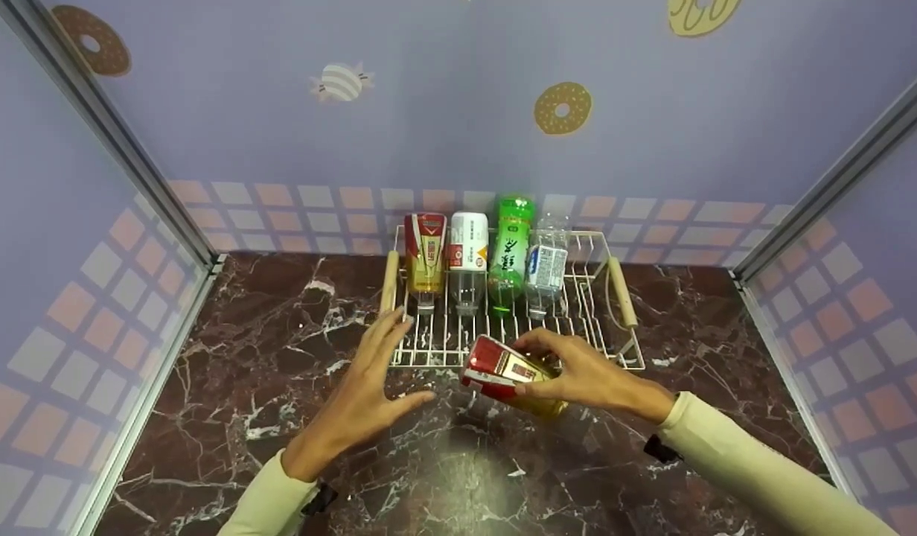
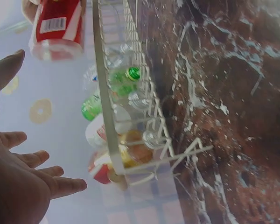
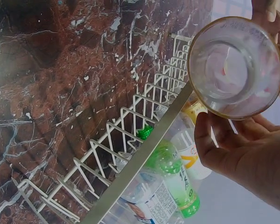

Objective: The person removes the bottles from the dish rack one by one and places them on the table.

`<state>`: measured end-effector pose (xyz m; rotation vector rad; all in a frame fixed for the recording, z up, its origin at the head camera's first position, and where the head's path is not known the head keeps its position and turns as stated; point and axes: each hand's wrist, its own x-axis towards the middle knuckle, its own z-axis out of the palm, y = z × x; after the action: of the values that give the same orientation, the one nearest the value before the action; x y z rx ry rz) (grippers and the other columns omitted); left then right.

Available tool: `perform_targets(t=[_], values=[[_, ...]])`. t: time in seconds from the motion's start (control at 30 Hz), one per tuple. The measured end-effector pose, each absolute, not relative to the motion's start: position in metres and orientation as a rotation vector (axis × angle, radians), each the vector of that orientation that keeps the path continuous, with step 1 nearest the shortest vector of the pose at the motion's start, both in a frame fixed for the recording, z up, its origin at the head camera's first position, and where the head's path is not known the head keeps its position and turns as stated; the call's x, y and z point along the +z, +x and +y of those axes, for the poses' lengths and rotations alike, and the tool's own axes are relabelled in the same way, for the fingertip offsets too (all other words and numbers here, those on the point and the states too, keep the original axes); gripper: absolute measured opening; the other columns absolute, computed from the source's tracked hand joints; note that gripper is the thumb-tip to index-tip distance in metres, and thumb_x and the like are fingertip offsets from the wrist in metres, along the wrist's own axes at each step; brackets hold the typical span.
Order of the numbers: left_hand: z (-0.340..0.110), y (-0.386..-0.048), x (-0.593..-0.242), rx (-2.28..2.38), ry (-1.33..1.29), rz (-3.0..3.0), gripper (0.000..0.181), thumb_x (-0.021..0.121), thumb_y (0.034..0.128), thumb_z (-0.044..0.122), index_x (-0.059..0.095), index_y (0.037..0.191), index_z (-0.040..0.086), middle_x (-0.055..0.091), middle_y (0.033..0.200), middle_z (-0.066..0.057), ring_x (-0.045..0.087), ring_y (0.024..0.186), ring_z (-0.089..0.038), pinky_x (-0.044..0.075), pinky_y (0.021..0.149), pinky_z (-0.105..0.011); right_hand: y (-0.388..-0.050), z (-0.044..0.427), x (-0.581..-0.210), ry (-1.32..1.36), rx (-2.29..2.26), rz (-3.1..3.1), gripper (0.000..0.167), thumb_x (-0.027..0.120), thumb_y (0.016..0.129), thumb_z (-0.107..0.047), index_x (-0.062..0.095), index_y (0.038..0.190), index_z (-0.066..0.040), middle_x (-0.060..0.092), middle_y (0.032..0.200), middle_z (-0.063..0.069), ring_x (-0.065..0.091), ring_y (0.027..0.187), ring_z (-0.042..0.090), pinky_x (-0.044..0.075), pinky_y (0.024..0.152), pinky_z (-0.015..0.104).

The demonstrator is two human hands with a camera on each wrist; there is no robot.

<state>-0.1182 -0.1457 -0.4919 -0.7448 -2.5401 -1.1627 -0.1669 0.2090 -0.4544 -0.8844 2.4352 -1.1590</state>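
Note:
My right hand [image 1: 577, 372] grips a red-and-gold bottle [image 1: 503, 368], held tilted in front of the white wire rack [image 1: 436, 365]. Its clear round end [image 3: 235, 70] faces the right wrist camera. Fingers spread and holding nothing, my left hand [image 1: 365, 387] is by the rack's front left corner, near a wooden handle [image 1: 389, 283]. Necks toward me, a row of bottles sits in the rack: another red-and-gold bottle [image 1: 426, 253], a white-labelled bottle [image 1: 469, 242], a green bottle [image 1: 513, 246] and a clear bottle [image 1: 546, 268] with a blue-and-white label.
Under the rack is a dark red marbled surface [image 1: 280, 357] with white veins. A purple wall [image 1: 458, 134] with donut pictures stands close behind the rack. Side panels with metal edge strips [image 1: 161, 193] bound the space left and right. A second wooden handle [image 1: 622, 292] is on the rack's right.

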Motion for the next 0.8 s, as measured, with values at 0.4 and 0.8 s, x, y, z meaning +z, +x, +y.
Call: perform_targets(t=[0.4, 0.8], values=[[-0.123, -0.104, -0.481, -1.032, -1.049, -2.602, 0.109, 0.091, 0.0892, 0.040, 0.030, 0.172, 0.002, 0.023, 0.181, -0.016, 0.027, 0.164, -0.042, 0.027, 0.132, -0.056, -0.167, 0.200, -0.454, -0.979, -1.093, 2.414, 0.064, 0.088, 0.092, -0.035, 0.067, 0.143, -0.002, 0.076, 0.125, 0.014, 0.072, 0.100, 0.023, 0.066, 0.080, 0.034], [-0.112, -0.102, -0.478, -0.949, -1.133, -2.672, 0.099, 0.088, 0.0924, 0.042, 0.038, 0.168, 0.002, 0.034, 0.177, -0.018, 0.036, 0.161, -0.039, 0.033, 0.131, -0.055, -0.164, 0.192, -0.450, -0.985, -1.025, 2.417, 0.065, 0.087, 0.092, -0.039, 0.068, 0.142, -0.001, 0.076, 0.125, 0.012, 0.071, 0.099, 0.019, 0.065, 0.080, 0.032]])
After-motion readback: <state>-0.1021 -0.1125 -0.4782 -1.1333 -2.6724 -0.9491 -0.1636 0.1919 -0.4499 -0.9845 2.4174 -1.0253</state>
